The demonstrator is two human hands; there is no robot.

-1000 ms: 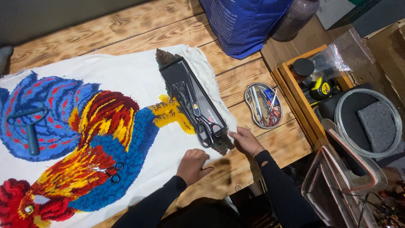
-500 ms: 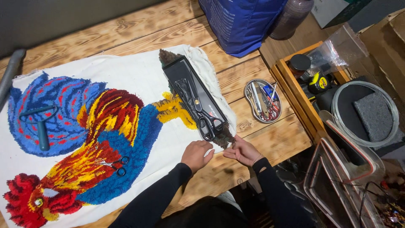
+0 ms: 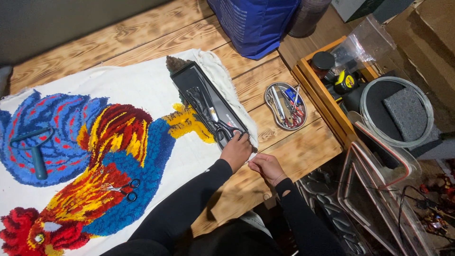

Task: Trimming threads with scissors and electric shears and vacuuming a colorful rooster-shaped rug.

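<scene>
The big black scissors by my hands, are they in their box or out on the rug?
In the box. The big black scissors lie inside the open black box, with the left hand covering their handles.

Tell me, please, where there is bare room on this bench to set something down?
Bare wood lies behind the rug's white cloth, left of the blue bag, and between the metal tray and the right hand. It is crowded around the black scissors case under the left hand.

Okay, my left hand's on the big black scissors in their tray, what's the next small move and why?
Probably close the left hand around the black scissors' handles and lift them from the black tray: its fingers lie on the handle loops, while the right hand pinches the rug's brown edge beside it.
</scene>
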